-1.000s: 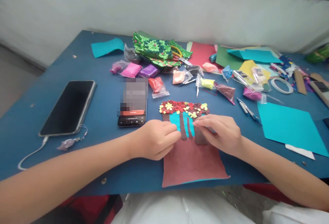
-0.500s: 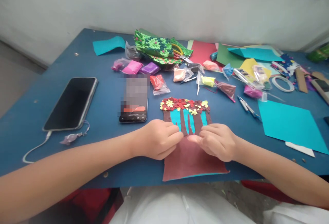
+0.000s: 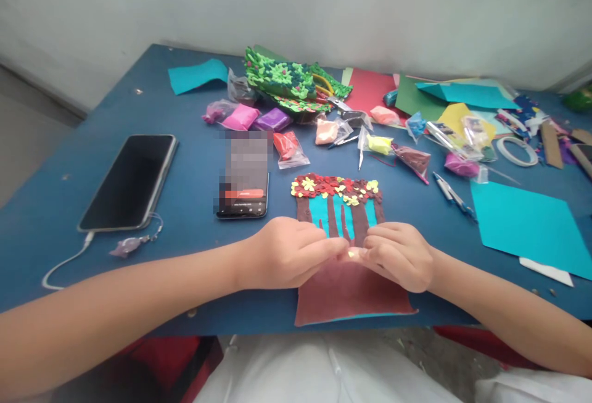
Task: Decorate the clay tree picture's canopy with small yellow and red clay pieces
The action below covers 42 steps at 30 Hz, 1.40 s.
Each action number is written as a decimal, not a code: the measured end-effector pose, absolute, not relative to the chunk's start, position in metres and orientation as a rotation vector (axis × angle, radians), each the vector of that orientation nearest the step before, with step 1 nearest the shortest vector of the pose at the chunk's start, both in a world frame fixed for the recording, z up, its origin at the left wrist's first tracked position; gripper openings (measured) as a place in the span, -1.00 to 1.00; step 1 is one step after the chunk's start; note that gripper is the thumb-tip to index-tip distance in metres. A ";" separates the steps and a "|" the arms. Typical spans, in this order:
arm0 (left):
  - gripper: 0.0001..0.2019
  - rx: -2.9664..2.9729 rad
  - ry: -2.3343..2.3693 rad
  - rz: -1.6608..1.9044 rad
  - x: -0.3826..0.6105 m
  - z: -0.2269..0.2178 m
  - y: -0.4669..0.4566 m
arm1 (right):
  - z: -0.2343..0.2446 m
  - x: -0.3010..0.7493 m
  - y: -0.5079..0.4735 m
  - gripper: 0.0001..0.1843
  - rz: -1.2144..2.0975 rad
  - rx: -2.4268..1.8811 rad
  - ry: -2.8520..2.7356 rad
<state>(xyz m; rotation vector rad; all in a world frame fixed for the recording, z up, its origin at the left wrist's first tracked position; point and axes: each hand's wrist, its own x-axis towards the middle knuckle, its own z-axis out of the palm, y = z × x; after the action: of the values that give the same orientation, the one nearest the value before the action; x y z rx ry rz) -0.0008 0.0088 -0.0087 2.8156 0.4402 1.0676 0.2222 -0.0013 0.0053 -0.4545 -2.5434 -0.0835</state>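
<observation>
A clay picture [image 3: 337, 218] lies at the table's front, with brown trunk shapes on turquoise, a top band of red, maroon and yellow petals, and a plain brown lower part. Over its middle, my right hand [image 3: 400, 255] is curled, a tiny yellow clay piece [image 3: 352, 254] at the tip of its thumb and finger. My left hand [image 3: 296, 252] is closed in a pinch, fingertips almost touching the yellow piece; what it holds, if anything, is hidden.
Behind the picture lie bagged clays, among them a red clay bag [image 3: 290, 149] and a yellow clay bag [image 3: 380, 145]. Two phones, one a black phone [image 3: 129, 181], lie left. At right are turquoise paper [image 3: 531, 224] and pens [image 3: 453, 194]. Green petalled work [image 3: 282, 79] sits at the back.
My left hand has moved right, its fingertips now meeting near the right hand's. A tiny yellow clay piece now shows at my right fingertips. The view has shifted slightly.
</observation>
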 end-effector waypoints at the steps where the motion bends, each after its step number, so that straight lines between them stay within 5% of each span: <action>1: -0.83 2.839 0.425 1.076 -0.001 -0.008 0.009 | 0.005 0.222 -0.001 -0.68 -0.047 -0.476 -2.542; 21: -0.89 2.865 0.360 1.158 0.001 -0.010 0.006 | -0.004 0.215 0.001 -0.70 0.284 -0.585 -2.478; 25: -0.86 2.501 0.514 1.034 0.001 -0.009 0.003 | 0.001 0.212 0.001 -0.55 0.284 -0.580 -2.454; 30: -0.86 2.008 0.739 0.888 0.003 -0.004 0.003 | 0.005 0.215 -0.002 -0.85 0.093 -0.617 -2.437; 42: -0.84 1.593 0.841 0.660 0.005 0.005 0.005 | 0.007 0.219 -0.004 -0.80 -0.024 -0.628 -2.520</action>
<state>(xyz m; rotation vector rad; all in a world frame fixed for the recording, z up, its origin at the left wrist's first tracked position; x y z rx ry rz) 0.0051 0.0045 0.0051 1.5929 0.8413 0.6603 0.2185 -0.0036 0.0074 -0.6281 -2.5198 -0.0237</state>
